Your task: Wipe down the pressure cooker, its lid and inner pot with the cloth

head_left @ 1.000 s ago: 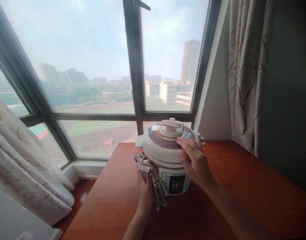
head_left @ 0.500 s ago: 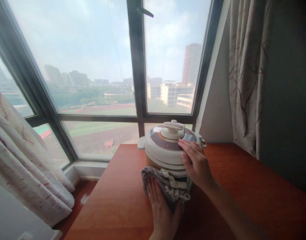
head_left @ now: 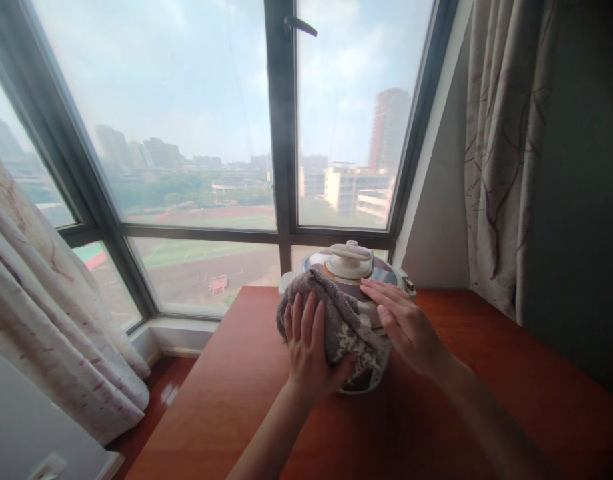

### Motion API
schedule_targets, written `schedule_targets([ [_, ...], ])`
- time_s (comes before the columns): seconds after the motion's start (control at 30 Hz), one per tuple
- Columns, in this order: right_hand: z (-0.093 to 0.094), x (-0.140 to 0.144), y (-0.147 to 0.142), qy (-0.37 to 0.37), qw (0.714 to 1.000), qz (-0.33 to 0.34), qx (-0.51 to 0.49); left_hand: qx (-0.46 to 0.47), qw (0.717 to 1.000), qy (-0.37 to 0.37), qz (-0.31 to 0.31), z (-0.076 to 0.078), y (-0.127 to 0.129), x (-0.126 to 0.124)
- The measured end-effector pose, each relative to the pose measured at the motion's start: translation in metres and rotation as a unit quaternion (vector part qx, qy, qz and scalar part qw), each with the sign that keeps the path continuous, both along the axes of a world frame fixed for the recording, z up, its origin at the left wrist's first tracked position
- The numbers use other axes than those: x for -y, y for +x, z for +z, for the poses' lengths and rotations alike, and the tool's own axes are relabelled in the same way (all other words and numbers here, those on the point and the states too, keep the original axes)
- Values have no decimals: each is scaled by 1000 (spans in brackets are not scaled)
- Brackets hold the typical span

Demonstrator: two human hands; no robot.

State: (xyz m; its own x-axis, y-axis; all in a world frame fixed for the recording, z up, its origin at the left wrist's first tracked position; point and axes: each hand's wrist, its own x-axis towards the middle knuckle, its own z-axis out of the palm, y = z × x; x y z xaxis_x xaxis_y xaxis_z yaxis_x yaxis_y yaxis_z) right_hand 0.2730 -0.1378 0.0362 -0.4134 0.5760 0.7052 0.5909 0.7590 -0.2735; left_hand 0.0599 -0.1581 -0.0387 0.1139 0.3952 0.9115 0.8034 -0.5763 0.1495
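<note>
A cream electric pressure cooker (head_left: pixel 353 263) with a brown-banded lid and a top knob stands on a reddish wooden table (head_left: pixel 246 400) by the window. My left hand (head_left: pixel 309 347) presses a grey patterned cloth (head_left: pixel 343 327) flat against the cooker's front and upper left side, and the cloth covers the control panel. My right hand (head_left: pixel 403 323) rests with spread fingers on the right side of the lid and body, holding nothing.
Large windows with dark frames (head_left: pixel 281 133) rise behind the table. Patterned curtains hang at the left (head_left: pixel 46 300) and right (head_left: pixel 501 147). A dark wall (head_left: pixel 581 200) stands at the far right. The table's left edge drops toward the window sill (head_left: pixel 176 333).
My left hand has carried the cloth from the cooker's lower left, across the front panel, up onto the upper front and lid edge. My right hand has stayed on the lid's right side.
</note>
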Motion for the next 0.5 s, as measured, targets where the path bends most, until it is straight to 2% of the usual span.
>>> schedule_targets([
  [0.1, -3, -1, 0, 8, 1000, -2, 3, 92, 995, -8, -21, 15, -1, -9],
  [0.17, -5, -1, -1, 13, 1000, -5, 4, 153, 988, -17, -22, 10, 4, -9],
  [0.3, -9, -2, -1, 21, 1000, -7, 8, 242, 968, -66, -1, -26, 21, 4],
  [0.4, -11, -3, -1, 25, 1000, -5, 6, 274, 954, -123, 20, -56, 32, 18],
  [0.5, -12, -4, -1, 30, 1000, -7, 3, 303, 936, -181, 24, -80, 36, 29],
])
